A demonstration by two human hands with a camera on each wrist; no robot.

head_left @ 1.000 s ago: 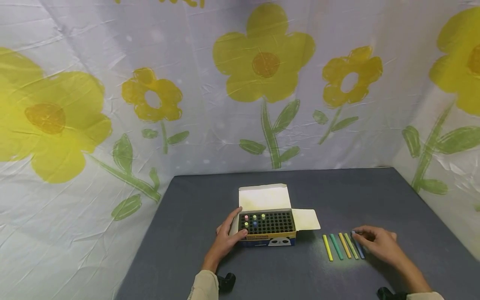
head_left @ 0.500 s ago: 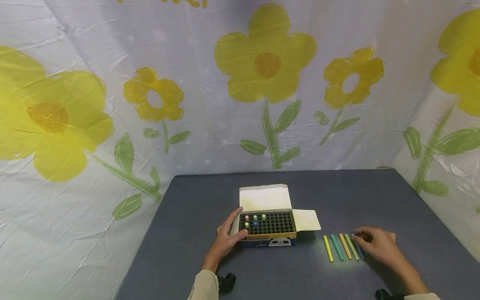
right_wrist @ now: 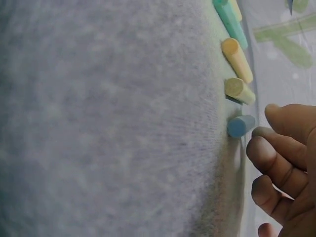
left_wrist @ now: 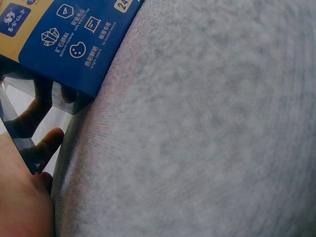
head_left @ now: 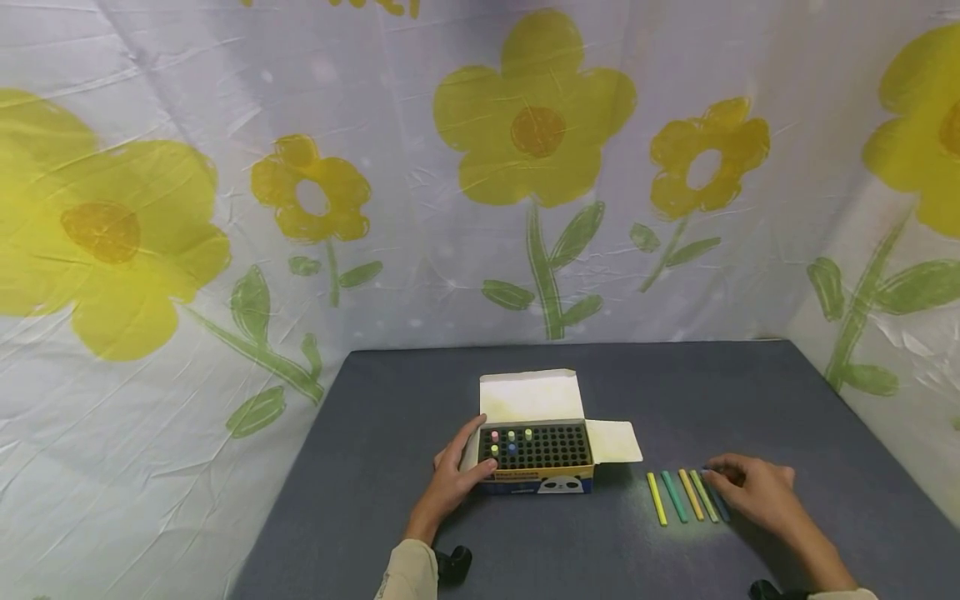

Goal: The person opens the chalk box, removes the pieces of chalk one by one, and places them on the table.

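My left hand (head_left: 452, 477) grips the left end of an open chalk box (head_left: 543, 485), thumb at the front and fingers toward the back. Its blue and yellow side (left_wrist: 74, 44) fills a corner of the left wrist view. Several chalk sticks stand in the box's black holed insert (head_left: 555, 446). At the right, my right hand (head_left: 761, 492) pinches the far end of a blue chalk stick (right_wrist: 239, 126) lying on the table; the hand partly covers it in the head view. Beside it lie a light green stick (head_left: 703, 496), an orange stick (head_left: 691, 495), a teal stick (head_left: 674, 497) and a yellow stick (head_left: 657, 499).
The dark grey table (head_left: 420, 383) has a flowered curtain (head_left: 420, 283) behind and at both sides. The box's white lid (head_left: 531, 396) stands raised at the back, and a side flap (head_left: 613, 441) sticks out to the right.
My right thumb and fingertips have closed in slightly on the blue chalk stick and cover more of it. The left hand and the box keep their place; the head view has shifted slightly.
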